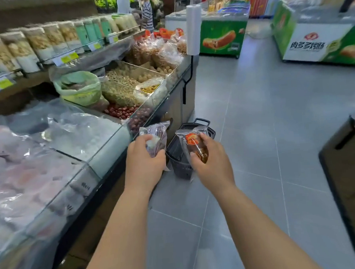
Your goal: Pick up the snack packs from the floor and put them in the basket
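My left hand [144, 159] grips a clear snack pack with purplish contents [159, 135], held upright beside the counter's glass edge. My right hand [211, 159] grips a second clear pack with a red-orange label and brown contents [195, 144]. Both packs are in the air just above and in front of a dark plastic basket [179, 165], which stands on the grey tiled floor against the counter. The basket's handle [201, 121] sticks up at its far end. My right hand and its pack hide part of the basket's inside.
A glass-fronted counter [104, 155] with bulk nuts, dried fruit and bagged goods runs along the left. A roll of plastic bags [193, 30] stands on a pole at its far end. Freezer chests [319, 38] sit ahead. A dark box [349, 177] is at right. People stand far back.
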Demonstrator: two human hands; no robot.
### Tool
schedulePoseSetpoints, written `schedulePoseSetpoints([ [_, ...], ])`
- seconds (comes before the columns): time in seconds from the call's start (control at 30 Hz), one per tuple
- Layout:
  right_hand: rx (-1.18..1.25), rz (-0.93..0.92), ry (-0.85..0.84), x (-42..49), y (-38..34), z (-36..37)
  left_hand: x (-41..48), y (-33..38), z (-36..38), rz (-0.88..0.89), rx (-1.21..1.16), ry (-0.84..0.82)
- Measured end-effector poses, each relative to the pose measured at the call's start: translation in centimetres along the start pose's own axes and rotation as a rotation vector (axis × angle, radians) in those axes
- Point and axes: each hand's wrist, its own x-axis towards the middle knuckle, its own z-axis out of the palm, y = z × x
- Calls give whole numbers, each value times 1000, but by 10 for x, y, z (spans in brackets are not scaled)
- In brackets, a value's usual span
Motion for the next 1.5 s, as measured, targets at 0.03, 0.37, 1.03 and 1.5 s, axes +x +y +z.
schedulePoseSetpoints([
  [0.03,-6,15,10,9,5,0,8,2,6,7,-2,-19],
  [0.37,-15,61,64,130,62,-7,109,31,96,-15,-45,-61],
  [1.03,-4,-24,-206,441,186,-8,343,83,297,-255,-45,67],
  [1.5,-59,-17,-366,636,209,69,525,57,365,-414,12,19],
])
